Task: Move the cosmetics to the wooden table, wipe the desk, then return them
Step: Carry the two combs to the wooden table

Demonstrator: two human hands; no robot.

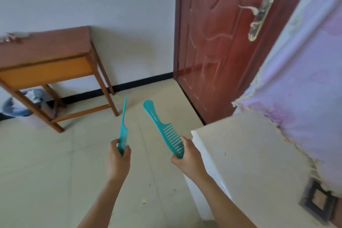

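Head view, Inspector A: What did each hand carry?

Inspector B: The left hand [118, 155] gripped a teal tail comb [123, 131] by its toothed end, fingers curled round it. The right hand [185, 157] gripped a teal wide-tooth comb [162, 127] the same way, fingers closed over the teeth. Both combs were in the air above the floor [55, 172], touching neither desk.

Inspector A: Their axes?

Inspector B: Both long axes ran away from the person. The tail comb's thin tail pointed up and ahead. The wide-tooth comb's handle leaned ahead and to the left, toward that tail.

Inspector A: And the surfaces?

Inspector B: The wooden desk [51, 44] stood ahead and to the left, well apart from both hands, with the left hand nearer. The white desk [240, 153] lay just beside the right hand. I could not tell which leg of the task this was. In my judgement, either set-down turned on that split.

Inspector A: Containers?

Inspector B: A lined bin [16, 105] sat under the wooden desk, its contents too blurred to read. The drawer [46, 72] of the wooden desk appeared shut. A blurred item [13, 36] lay at that desk's far left edge.
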